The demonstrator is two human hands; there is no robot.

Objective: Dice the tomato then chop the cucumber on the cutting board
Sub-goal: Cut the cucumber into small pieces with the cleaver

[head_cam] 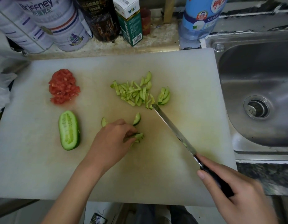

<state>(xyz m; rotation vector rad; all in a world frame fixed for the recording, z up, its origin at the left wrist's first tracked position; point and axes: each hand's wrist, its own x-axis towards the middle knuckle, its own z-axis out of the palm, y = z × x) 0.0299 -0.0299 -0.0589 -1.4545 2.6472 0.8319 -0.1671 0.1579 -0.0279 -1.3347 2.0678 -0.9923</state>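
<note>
Down at the near middle of the cutting board [172, 175], the left hand [112, 139] pinches a small bunch of cucumber slices [138, 136] under its curled fingertips, pressing them to the board. To its right, the right hand [233, 188] is wrapped round the dark handle of a knife [174, 126]. The long blade slants away toward the upper left, and its tip sits at the near edge of the pile of cucumber strips [133, 92]. Two loose slices [137, 119] lie just beyond the left hand's knuckles, between it and the pile, and a short stack of half-rounds [164, 96] leans just right of the strips. A cucumber half [69, 130] lies cut side up near the left wrist, with the heap of diced tomato [63, 87] behind it, well apart from the green pieces. Beyond the board's far edge stand two pale tins [59, 25], a dark can [99, 20], a green-and-white carton [130, 21] and a blue bottle [199, 18]. A steel sink [253, 78] adjoins the board's right side.
</note>
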